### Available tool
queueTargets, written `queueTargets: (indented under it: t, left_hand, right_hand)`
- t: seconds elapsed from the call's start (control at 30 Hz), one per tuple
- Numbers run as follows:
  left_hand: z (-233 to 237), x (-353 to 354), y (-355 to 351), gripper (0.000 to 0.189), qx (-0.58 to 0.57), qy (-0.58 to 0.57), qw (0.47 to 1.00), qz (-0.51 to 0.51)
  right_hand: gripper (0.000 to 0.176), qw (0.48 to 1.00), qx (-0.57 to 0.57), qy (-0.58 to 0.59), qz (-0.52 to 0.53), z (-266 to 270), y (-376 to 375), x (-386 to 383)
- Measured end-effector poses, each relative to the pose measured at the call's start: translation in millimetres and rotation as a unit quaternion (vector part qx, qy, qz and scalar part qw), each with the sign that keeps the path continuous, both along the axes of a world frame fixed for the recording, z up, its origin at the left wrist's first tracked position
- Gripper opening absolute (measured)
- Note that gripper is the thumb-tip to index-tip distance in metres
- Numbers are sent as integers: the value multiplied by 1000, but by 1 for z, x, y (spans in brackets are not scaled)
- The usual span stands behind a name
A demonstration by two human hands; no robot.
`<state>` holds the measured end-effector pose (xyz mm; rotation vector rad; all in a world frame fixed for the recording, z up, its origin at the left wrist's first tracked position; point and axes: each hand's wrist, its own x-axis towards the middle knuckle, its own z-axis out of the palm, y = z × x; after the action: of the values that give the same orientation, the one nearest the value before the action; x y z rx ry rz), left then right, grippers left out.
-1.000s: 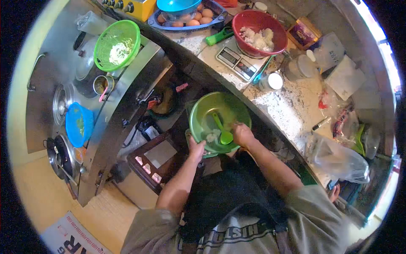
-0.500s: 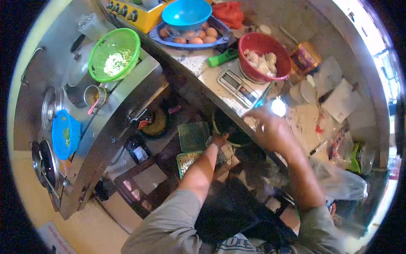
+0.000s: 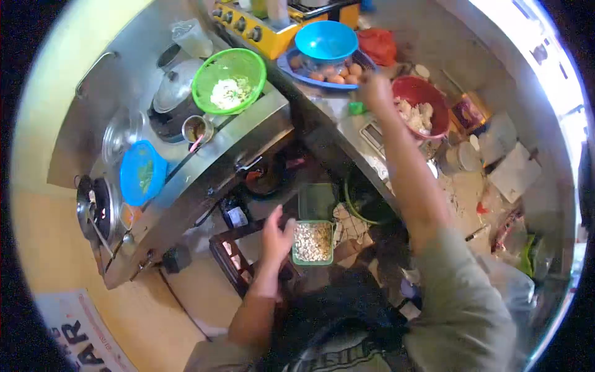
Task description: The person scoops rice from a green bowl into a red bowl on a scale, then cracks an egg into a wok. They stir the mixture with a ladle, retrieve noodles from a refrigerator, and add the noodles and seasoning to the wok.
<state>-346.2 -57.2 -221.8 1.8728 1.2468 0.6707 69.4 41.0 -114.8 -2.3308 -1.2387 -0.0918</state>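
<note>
My left hand (image 3: 276, 239) is raised beside a green square container (image 3: 302, 263) full of pale chopped bits (image 3: 312, 242). Its fingers are apart and hold nothing. At the far end of my stretched arm, my right hand (image 3: 376, 93) is smeared by motion, and its fingers do not show clearly. It overlaps the left rim of a red bowl (image 3: 440, 111) holding whitish lumps (image 3: 416, 115). Close below that hand is a green-handled object (image 3: 357, 108), partly hidden. The kitchen scale (image 3: 372, 136) lies near the bowl, partly covered by my forearm.
A blue basket of eggs (image 3: 297, 73) carries a light-blue bowl (image 3: 326, 40) by the yellow stove (image 3: 263, 34). On the left metal counter stand a green colander (image 3: 257, 90), a small pot (image 3: 197, 128) and a blue basin (image 3: 142, 173). A dark tray (image 3: 224, 263) sits low down.
My right hand has moved away from me, from the counter edge to the red bowl. My left hand has drawn back from the low shelf and lifted beside the green container. The view has shifted.
</note>
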Motion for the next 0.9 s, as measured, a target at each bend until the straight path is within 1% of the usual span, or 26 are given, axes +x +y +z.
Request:
queueTargets:
  t: [0.03, 0.07, 0.1, 0.13, 0.17, 0.2, 0.23, 0.3, 0.33, 0.4, 0.43, 0.47, 0.5, 0.53, 0.57, 0.6, 0.63, 0.67, 0.77, 0.8, 0.83, 0.87, 0.9]
  left_hand:
    - [69, -16, -3, 50, 25, 100, 995, -8]
    - [92, -41, -6, 47, 151, 182, 971, -23]
    - [99, -73, -15, 50, 188, 229, 955, 4]
    - [114, -113, -42, 57, 122, 361, 921, 87]
    - [106, -129, -61, 61, 86, 373, 917, 115]
    - [85, -144, -75, 66, 52, 379, 912, 147]
    - [51, -153, -89, 69, -46, 236, 955, 175]
    - [41, -155, -104, 74, -120, 55, 967, 217]
    - [53, -146, -95, 76, -109, 22, 970, 218]
    - [84, -141, -87, 79, -124, 85, 962, 229]
    - [92, -139, -84, 80, -137, 113, 958, 224]
    - [86, -141, -84, 80, -141, 86, 961, 222]
    - [75, -145, -86, 80, -144, 60, 964, 215]
    - [70, -149, -86, 80, -147, 34, 967, 204]
    - [80, -150, -83, 80, -154, 50, 965, 207]
    - [95, -146, -79, 81, -163, 64, 963, 207]
    - [103, -146, -76, 81, -172, 77, 961, 204]
    - [98, -147, -77, 82, -167, 80, 962, 200]
    - [76, -154, -82, 87, -160, 77, 968, 177]
    - [75, -156, -80, 88, -148, 43, 973, 169]
    - [76, -158, -79, 88, -140, 9, 977, 160]
    - [76, -160, -78, 89, -133, -27, 979, 149]
    - [73, -162, -76, 89, -148, -41, 980, 127]
  right_hand:
    - [25, 999, 9, 47, 6, 4, 24, 23]
    - [32, 998, -53, 2, -33, -9, 54, 54]
    - [40, 992, -114, -34, -33, -25, 75, 76]
    - [44, 967, -233, -88, 55, -3, 77, 62]
    - [51, 923, -322, -138, 156, 22, 81, 46]
    - [52, 960, -224, -99, 137, -31, 97, 87]
    - [51, 963, -198, -99, 150, -58, 112, 117]
    - [50, 954, -183, -130, 197, -95, 124, 159]
    - [49, 949, -169, -149, 222, -112, 137, 177]
    - [48, 936, -134, -180, 271, -148, 159, 215]
    - [47, 926, -109, -202, 300, -163, 166, 235]
    - [47, 914, -78, -224, 328, -177, 174, 253]
    - [46, 890, -26, -274, 364, -199, 181, 277]
    - [46, 947, -64, -193, 249, -150, 158, 223]
    - [45, 981, -97, -118, 122, -98, 134, 167]
    - [45, 978, -107, -132, 121, -107, 139, 187]
    - [45, 975, -116, -147, 120, -128, 147, 221]
    - [45, 972, -125, -162, 119, -145, 154, 250]
    - [43, 915, -185, -353, 66, -91, 123, 216]
    - [41, 967, -80, -236, 53, -73, 108, 192]
    - [39, 992, 26, -117, 36, -55, 93, 163]
    - [37, 991, 133, 3, 16, -29, 75, 121]
    - [34, 977, 62, 148, 139, 13, 56, 59]
